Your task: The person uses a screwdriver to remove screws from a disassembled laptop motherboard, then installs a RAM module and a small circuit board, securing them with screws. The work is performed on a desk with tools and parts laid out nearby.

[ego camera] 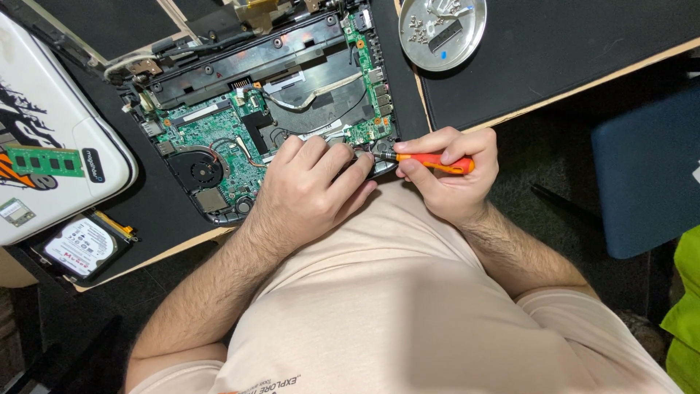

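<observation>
Person, seen from above: pale peach short-sleeved T-shirt, small dark printed lettering near the lower hem. Forearms bare and hairy. Left hand (310, 191) and right hand (450, 175) bare: no gloves, rings or watch showing. Fingernails short.

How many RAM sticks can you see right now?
1. A green RAM stick lies on the white laptop lid at the left, away from both hands. Others may be hidden under the left hand or still on the board.
</observation>
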